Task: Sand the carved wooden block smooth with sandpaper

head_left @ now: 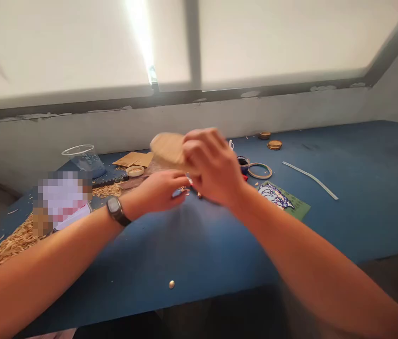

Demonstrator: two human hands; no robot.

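Tan rounded wood-like slab [168, 149]: held up, L of green blue-white-printed card [281, 197]; blurred.
R bare hand [215, 165]: wrapped round slab's R end.
L bare hand [156, 192]: L of card, fingers slightly parted, nothing seen held.
Slab handling: prob. light, stiff, maybe smooth; best hold = opp. edges nr one end.

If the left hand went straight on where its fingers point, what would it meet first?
Probably the right hand, though depth is unclear and the left hand might pass beneath.
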